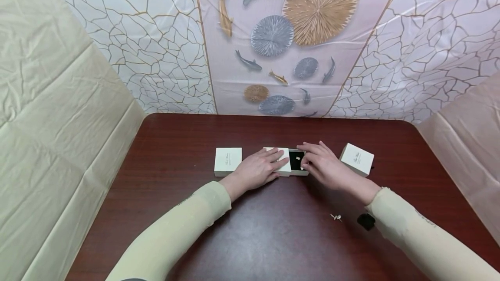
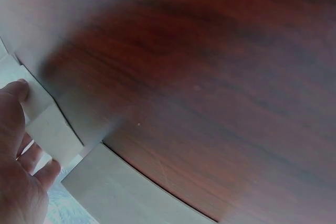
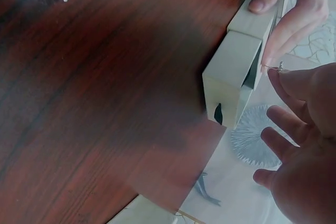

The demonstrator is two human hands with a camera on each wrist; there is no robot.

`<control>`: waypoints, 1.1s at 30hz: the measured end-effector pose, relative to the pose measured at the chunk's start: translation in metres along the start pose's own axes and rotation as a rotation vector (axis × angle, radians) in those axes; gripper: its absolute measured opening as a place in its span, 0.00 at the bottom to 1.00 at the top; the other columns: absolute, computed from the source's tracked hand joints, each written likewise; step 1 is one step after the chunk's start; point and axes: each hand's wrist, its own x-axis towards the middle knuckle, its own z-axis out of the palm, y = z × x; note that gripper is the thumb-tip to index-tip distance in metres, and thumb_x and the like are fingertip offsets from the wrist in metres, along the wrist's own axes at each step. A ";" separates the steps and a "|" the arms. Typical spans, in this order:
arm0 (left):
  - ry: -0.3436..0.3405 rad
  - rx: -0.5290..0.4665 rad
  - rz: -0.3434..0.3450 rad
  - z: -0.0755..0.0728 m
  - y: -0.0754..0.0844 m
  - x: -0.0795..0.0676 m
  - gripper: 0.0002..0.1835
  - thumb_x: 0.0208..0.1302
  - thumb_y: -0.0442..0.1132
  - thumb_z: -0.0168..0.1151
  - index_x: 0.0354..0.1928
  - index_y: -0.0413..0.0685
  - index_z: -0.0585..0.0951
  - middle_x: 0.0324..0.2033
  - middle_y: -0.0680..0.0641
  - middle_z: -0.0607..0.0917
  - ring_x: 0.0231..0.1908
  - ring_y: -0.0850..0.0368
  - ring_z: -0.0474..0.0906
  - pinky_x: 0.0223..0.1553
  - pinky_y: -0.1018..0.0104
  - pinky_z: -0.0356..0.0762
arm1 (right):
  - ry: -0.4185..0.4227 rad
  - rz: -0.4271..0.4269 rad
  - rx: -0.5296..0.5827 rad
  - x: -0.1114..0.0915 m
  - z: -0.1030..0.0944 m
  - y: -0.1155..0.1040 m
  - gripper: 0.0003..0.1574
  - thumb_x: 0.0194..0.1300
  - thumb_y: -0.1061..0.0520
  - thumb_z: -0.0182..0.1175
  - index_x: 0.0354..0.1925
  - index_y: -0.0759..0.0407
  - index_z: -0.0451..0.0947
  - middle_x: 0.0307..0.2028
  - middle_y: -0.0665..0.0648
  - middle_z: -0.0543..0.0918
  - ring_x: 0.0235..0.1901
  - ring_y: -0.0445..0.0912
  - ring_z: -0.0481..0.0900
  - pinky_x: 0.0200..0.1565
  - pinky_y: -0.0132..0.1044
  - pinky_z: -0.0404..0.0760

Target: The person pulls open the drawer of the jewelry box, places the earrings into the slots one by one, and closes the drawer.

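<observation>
A white jewelry box lies mid-table, its drawer slid partly out to the right. Black lining fills the drawer, and a small shiny piece sits on it. My left hand grips the box's sleeve, with the thumb on the near side and fingers across the top. Over the drawer, my right hand pinches a small earring between thumb and index finger; its other fingers spread loosely. A black ribbon tab shows on the drawer's end.
One closed white box stands left of the left hand, another sits angled at right. Nearer on the dark red table lie small earrings and a black piece of padding. A patterned cloth hangs behind.
</observation>
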 end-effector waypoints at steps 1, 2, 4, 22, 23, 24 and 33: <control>0.000 0.000 0.000 0.000 0.000 0.000 0.30 0.81 0.52 0.59 0.80 0.54 0.72 0.77 0.44 0.73 0.78 0.48 0.67 0.76 0.49 0.68 | -0.003 0.005 0.004 0.001 0.001 0.001 0.08 0.72 0.67 0.66 0.35 0.58 0.80 0.66 0.71 0.80 0.71 0.71 0.72 0.72 0.78 0.57; 0.000 0.001 0.001 0.000 0.000 0.000 0.30 0.81 0.52 0.59 0.80 0.54 0.72 0.77 0.44 0.73 0.78 0.48 0.67 0.76 0.49 0.68 | -0.006 0.009 0.007 0.001 0.001 0.002 0.08 0.72 0.67 0.66 0.36 0.58 0.80 0.66 0.71 0.80 0.71 0.70 0.72 0.72 0.78 0.57; -0.002 0.005 0.003 0.000 0.000 0.000 0.30 0.81 0.52 0.59 0.80 0.54 0.71 0.77 0.44 0.73 0.78 0.48 0.67 0.76 0.49 0.68 | -0.012 0.018 0.013 0.003 0.003 0.005 0.08 0.73 0.67 0.65 0.36 0.57 0.80 0.66 0.71 0.79 0.72 0.70 0.71 0.72 0.78 0.56; -0.008 0.006 0.003 0.001 0.000 0.001 0.30 0.82 0.52 0.58 0.80 0.55 0.71 0.77 0.44 0.72 0.78 0.48 0.66 0.76 0.49 0.68 | -0.001 0.043 0.042 0.009 0.018 0.021 0.08 0.72 0.66 0.66 0.34 0.57 0.80 0.66 0.70 0.80 0.72 0.70 0.70 0.71 0.80 0.56; -0.008 0.004 0.003 0.001 0.000 0.001 0.30 0.82 0.52 0.58 0.80 0.55 0.71 0.77 0.44 0.72 0.78 0.48 0.66 0.76 0.49 0.67 | 0.000 0.045 0.043 0.009 0.019 0.022 0.09 0.72 0.67 0.66 0.34 0.57 0.80 0.67 0.70 0.80 0.73 0.70 0.70 0.71 0.80 0.56; -0.010 0.003 0.003 0.000 0.000 0.001 0.30 0.82 0.52 0.58 0.80 0.55 0.71 0.77 0.44 0.72 0.78 0.48 0.66 0.76 0.49 0.67 | 0.002 0.047 0.045 0.009 0.019 0.022 0.09 0.71 0.67 0.67 0.34 0.57 0.80 0.67 0.70 0.79 0.73 0.70 0.69 0.71 0.80 0.55; -0.014 0.011 0.000 0.000 0.000 0.001 0.30 0.82 0.52 0.58 0.80 0.55 0.71 0.77 0.44 0.72 0.78 0.48 0.66 0.76 0.49 0.68 | 0.009 0.056 0.085 0.010 0.021 0.023 0.09 0.71 0.66 0.67 0.33 0.57 0.81 0.68 0.72 0.78 0.73 0.72 0.68 0.71 0.80 0.55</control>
